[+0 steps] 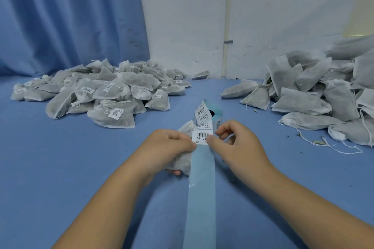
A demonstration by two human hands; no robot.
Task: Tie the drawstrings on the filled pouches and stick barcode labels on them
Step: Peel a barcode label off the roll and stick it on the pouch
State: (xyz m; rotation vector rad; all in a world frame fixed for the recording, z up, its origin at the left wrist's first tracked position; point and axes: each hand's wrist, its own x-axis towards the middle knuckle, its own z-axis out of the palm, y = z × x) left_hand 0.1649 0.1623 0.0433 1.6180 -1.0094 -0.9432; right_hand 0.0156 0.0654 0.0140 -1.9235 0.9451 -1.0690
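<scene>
Single head-worn view, forward and down, close over table [60, 163]

Bare forearms reach forward, converging at centre. Left hand [170, 147] palm down, curled round pouch [180, 162]. Right hand [236, 143] pinches label [202, 137], other fingers curled.

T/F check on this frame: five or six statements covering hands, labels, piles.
1. The left hand grips a pouch. True.
2. Several pouches in the left pile carry labels. True.
3. Pouches in the right pile show labels too. False: no labels show on them.
4. The label roll lies inside the right pile. False: it sits on the table between the piles, just beyond the hands.
5. The right hand rests flat and idle. False: it pinches the edge of the barcode label.
6. A bare backing strip trails toward the person. True.
</scene>
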